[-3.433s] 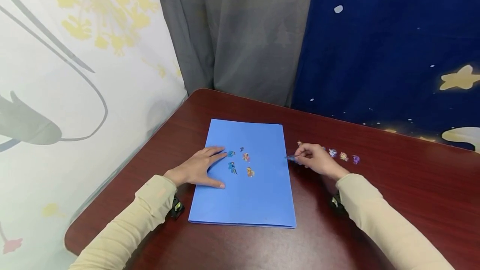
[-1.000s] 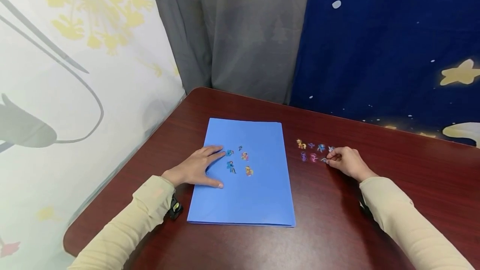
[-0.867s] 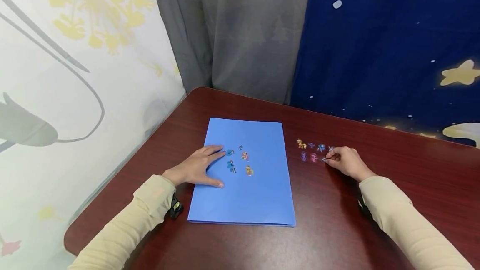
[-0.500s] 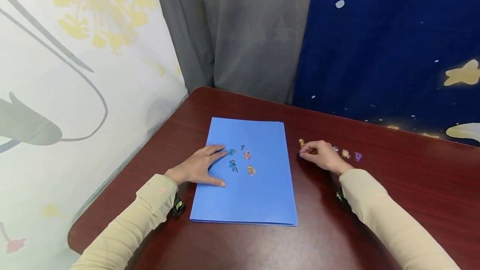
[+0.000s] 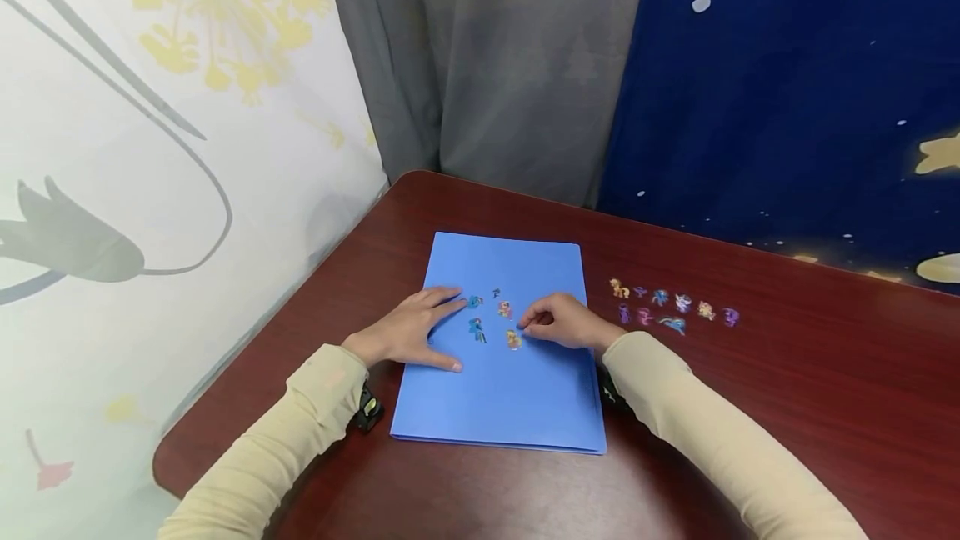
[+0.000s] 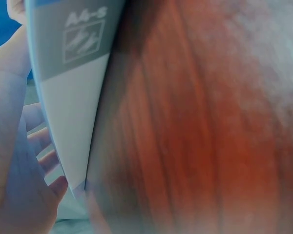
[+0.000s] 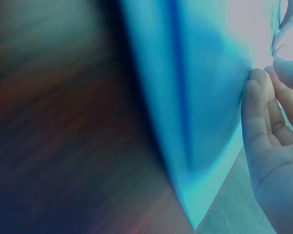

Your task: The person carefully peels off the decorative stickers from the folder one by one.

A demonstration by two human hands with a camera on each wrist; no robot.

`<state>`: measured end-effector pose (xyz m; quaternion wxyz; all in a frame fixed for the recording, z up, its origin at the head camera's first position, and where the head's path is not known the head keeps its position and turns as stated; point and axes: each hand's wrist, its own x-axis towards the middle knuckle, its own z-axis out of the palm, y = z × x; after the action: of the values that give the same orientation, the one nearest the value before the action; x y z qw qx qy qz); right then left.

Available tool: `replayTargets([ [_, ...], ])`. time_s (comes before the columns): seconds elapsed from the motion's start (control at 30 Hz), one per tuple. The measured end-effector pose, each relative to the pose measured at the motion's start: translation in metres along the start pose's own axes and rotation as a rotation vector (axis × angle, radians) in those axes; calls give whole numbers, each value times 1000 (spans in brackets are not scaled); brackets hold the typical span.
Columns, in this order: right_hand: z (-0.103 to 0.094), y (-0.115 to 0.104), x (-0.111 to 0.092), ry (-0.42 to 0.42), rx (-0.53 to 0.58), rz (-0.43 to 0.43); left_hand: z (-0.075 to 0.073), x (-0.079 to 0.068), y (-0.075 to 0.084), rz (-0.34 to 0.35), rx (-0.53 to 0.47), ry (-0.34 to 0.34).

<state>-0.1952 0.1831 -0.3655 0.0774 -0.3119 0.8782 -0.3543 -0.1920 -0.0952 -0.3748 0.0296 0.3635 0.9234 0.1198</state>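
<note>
On the blue folder [image 5: 502, 402] lie several small pony stickers, among them a long-tailed blue one [image 5: 477, 330], a pink and yellow one [image 5: 505, 309] and an orange one [image 5: 513, 340]. My left hand [image 5: 411, 332] rests on the folder's left side, fingers spread and straight, index fingertip at another blue pony sticker [image 5: 476, 302]. From the right, my right hand [image 5: 561, 322] reaches over the folder. Its thumb and forefinger are loosely bent, tips beside the orange sticker, and no sticker shows between them. The right wrist view shows the bent fingers [image 7: 256, 105] above the folder's edge.
Right of the folder, two rows of pony stickers lie on the dark red table [image 5: 810, 407], with an orange one [image 5: 619, 288] at the left and a purple one [image 5: 731, 317] at the right end. A gray curtain [image 5: 525, 82] hangs behind the table.
My right hand has left the blue pony sticker in the table's lower row and moved left over the folder to the orange sticker. The left hand stays in place. The head view has shifted slightly.
</note>
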Motion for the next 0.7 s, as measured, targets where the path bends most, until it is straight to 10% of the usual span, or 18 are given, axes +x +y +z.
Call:
replayTargets([
  [0.33, 11, -6, 13, -8, -70, 30, 3, 1, 0, -4, 8, -10],
  [0.7, 20, -25, 23, -20, -394, 28, 5, 2, -3, 3, 3, 0],
])
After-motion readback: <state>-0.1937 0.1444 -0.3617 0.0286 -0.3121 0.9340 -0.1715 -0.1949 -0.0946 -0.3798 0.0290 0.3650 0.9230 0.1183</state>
